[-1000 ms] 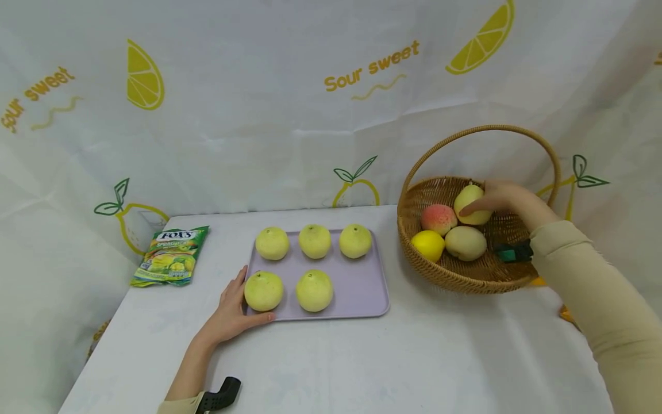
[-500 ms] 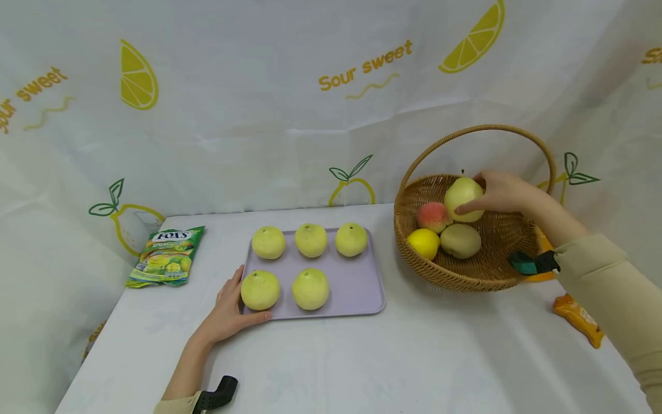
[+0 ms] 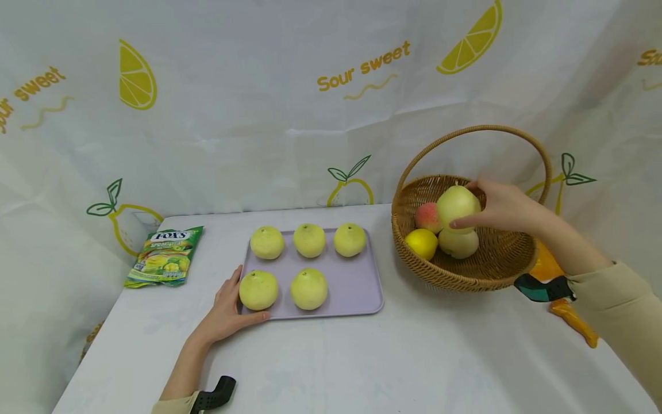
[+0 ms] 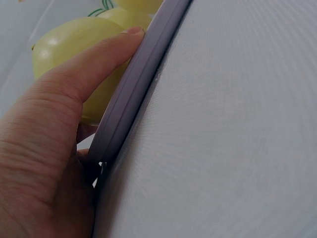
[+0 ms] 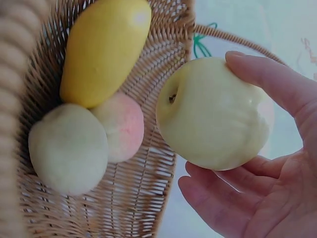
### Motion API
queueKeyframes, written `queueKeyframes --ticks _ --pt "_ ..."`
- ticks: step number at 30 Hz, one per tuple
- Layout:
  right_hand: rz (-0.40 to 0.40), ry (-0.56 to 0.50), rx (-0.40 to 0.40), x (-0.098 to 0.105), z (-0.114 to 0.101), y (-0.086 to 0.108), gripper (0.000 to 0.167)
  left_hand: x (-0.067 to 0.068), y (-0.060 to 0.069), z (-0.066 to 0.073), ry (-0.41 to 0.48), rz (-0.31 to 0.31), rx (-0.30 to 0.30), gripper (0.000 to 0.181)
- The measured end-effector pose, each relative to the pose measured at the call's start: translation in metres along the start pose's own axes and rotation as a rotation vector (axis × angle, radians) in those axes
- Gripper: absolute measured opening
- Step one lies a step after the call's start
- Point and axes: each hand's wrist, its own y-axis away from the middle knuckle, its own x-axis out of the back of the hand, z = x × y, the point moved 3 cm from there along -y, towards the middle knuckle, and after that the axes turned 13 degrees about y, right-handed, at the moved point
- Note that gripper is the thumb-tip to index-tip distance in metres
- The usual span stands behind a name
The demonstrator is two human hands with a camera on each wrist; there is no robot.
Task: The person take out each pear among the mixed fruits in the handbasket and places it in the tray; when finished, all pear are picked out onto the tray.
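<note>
My right hand [image 3: 509,207] grips a pale yellow-green pear [image 3: 457,204] with a stem, its thumb on one side and fingers on the other. The pear is above the wicker basket [image 3: 504,270], hiding part of the fruit below. In the right wrist view a yellow mango-shaped fruit [image 5: 104,52], a pink-and-cream peach [image 5: 124,128] and a round grey-green fruit [image 5: 69,148] lie in the basket. My left hand [image 3: 222,313] holds the near-left corner of a lilac tray [image 3: 354,293], thumb along its front rim. Several round yellow-green fruits [image 3: 309,288] sit on the tray.
The basket's tall handle [image 3: 481,126] arches above the right hand. Behind the left side of the tray lies a green FOX'S candy bag [image 3: 164,256]. Orange packets [image 3: 574,322] lie right of the basket, partly behind the right arm. A printed cloth hangs behind the table.
My right hand has lifted the pear from among the basket's fruit and brought it toward the viewer and slightly left. The left hand stays at the tray corner. The head view has shifted slightly.
</note>
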Motion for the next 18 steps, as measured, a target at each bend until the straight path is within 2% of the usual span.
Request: queueKeyframes --ticks 11,18 --pt "0.011 -0.072 -0.032 -0.013 -0.013 0.020 0.092 0.001 0.000 0.001 0.004 0.000 -0.004 0.104" --pt "0.023 -0.177 -0.031 -0.024 -0.026 0.029 0.094 0.001 0.001 0.002 0.003 -0.002 -0.007 0.102"
